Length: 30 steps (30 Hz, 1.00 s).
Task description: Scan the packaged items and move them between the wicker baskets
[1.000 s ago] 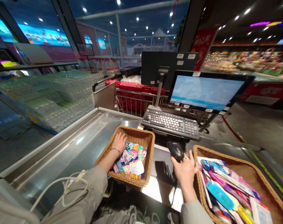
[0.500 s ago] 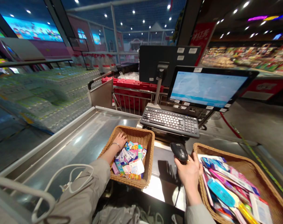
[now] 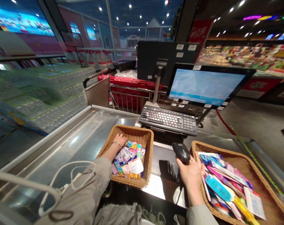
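Observation:
My left hand [image 3: 119, 139] reaches into the left wicker basket [image 3: 151, 150], near its far left side. Its fingers are stretched out and lie beside small colourful packets [image 3: 129, 153]; their tips are partly hidden. A bracelet circles the wrist. My right hand [image 3: 191, 170] is closed around a black handheld barcode scanner [image 3: 181, 152], held above the metal counter with its head pointing away from me. Just right of that hand stands a second wicker basket [image 3: 240, 154], filled with packaged goods, among them a blue hairbrush-like item [image 3: 218, 187] with a yellow handle.
Behind the baskets are a keyboard [image 3: 167, 120], a lit monitor [image 3: 205, 87] and a dark second screen [image 3: 166, 61] seen from behind. A pale cable [image 3: 73, 163] loops over my left sleeve. The metal counter [image 3: 85, 131] has a raised edge; a cart [image 3: 130, 97] stands beyond.
The whole view has shifted slightly. My left hand stays in the left basket with barely any movement, and my right hand still holds the barcode scanner.

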Available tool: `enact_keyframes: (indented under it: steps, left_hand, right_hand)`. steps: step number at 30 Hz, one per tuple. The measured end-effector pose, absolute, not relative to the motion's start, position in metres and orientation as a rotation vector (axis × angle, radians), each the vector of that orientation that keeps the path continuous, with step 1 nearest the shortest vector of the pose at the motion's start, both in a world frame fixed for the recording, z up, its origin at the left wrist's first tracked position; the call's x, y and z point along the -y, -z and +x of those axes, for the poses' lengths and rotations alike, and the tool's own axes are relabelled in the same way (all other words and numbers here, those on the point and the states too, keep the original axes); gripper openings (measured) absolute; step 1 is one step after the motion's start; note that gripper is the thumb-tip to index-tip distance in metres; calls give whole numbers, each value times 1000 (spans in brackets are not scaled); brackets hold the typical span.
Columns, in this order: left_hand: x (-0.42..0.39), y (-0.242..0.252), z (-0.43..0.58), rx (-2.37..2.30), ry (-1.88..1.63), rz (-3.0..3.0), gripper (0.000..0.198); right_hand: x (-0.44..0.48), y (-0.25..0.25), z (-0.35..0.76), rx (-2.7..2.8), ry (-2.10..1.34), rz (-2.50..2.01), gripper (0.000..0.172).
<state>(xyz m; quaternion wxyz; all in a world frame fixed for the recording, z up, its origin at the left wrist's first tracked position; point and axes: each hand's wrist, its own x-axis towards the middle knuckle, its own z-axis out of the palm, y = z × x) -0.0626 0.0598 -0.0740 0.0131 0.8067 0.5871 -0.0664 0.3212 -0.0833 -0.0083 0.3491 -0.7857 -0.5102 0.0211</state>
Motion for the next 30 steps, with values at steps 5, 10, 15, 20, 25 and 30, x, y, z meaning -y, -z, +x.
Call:
enact_keyframes:
  steps: [5, 10, 15, 20, 25, 30]
  left_hand:
    - [-58, 74, -59, -1817, 185, 2528, 17]
    - [-52, 67, -49, -1785, 157, 2572, 21]
    - [-43, 64, -31, -1765, 115, 2566, 33]
    - [-36, 62, -30, -1851, 109, 2439, 46]
    - [-34, 58, -36, -1919, 125, 2313, 47]
    - [-30, 57, -34, -1861, 162, 2263, 54]
  right_hand:
    - [86, 7, 321, 1321, -73, -2049, 42]
    - [88, 7, 320, 1329, -96, -2041, 44]
    - [89, 6, 318, 1332, -75, -2049, 46]
    - [91, 5, 319, 1340, -71, -2031, 45]
    - [91, 3, 320, 1336, -59, -2040, 43]
    - [90, 0, 317, 1340, -60, -2029, 44]
